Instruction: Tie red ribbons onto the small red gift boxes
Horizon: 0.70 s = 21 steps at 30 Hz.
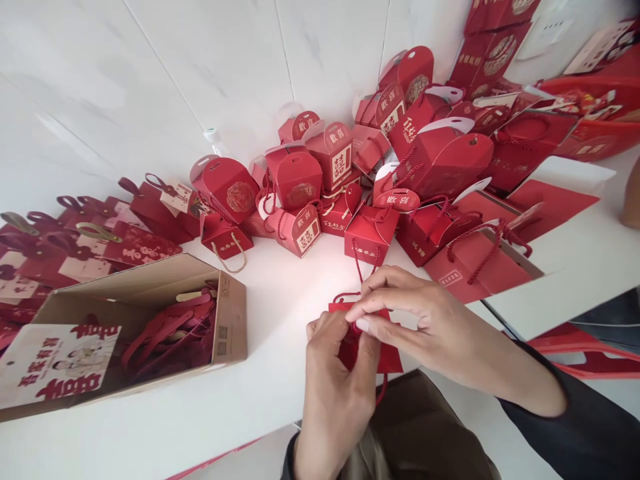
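Close to the table's near edge is a small red gift box point(391, 359) with red cord handles, partly covered by both hands. My left hand point(340, 380) grips its near-left side, thumb and fingers closed on the red card. From the right, my right hand point(415, 320) reaches over the box, its thumb and fingertips pinched together beside the left fingers. Whatever the right fingertips pinch is hidden; it may be cord or card. A red cord point(383, 390) hangs below the box, and another loop rises behind it.
Assembled red gift boxes point(295, 177) crowd the wall side of the white table point(280, 300). An open cardboard carton point(233, 320) with red straps stands at left, a printed card point(65, 367) against it. Flat-sided red bags point(480, 267) lie at right, near a red basket point(600, 133).
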### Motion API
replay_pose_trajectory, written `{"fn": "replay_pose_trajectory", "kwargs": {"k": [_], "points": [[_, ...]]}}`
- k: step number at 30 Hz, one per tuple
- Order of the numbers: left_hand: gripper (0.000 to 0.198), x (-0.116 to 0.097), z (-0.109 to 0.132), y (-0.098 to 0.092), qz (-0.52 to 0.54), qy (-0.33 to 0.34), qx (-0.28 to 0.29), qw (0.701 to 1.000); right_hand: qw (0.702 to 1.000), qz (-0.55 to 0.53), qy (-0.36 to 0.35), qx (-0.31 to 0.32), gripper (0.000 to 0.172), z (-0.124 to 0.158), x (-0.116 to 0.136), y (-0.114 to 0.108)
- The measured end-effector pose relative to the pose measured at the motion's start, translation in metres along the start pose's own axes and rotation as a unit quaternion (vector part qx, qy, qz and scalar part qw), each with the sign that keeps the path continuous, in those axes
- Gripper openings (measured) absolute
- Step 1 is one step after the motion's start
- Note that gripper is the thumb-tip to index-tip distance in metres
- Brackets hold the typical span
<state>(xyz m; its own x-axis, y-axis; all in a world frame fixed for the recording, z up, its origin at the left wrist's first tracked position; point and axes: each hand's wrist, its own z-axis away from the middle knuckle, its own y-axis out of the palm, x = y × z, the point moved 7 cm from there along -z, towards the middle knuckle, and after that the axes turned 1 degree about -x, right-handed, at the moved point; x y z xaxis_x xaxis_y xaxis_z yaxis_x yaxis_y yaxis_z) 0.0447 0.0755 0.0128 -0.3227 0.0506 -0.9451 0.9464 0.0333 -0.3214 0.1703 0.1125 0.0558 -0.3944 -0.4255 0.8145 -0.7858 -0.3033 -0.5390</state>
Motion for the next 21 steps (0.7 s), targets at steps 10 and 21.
{"fn": "replay_pose_trajectory", "kwargs": {"k": [10, 21], "points": [[0.036, 0.013, -0.003, -0.004, 0.026, -0.059, 0.047, 0.997, 0.999, 0.012, 0.053, 0.003, 0.014, 0.0, -0.01, 0.002], [0.048, 0.02, -0.003, -0.002, 0.116, -0.116, 0.053, 0.985, 0.996, 0.009, 0.089, -0.015, 0.018, 0.007, -0.019, 0.006]]}}
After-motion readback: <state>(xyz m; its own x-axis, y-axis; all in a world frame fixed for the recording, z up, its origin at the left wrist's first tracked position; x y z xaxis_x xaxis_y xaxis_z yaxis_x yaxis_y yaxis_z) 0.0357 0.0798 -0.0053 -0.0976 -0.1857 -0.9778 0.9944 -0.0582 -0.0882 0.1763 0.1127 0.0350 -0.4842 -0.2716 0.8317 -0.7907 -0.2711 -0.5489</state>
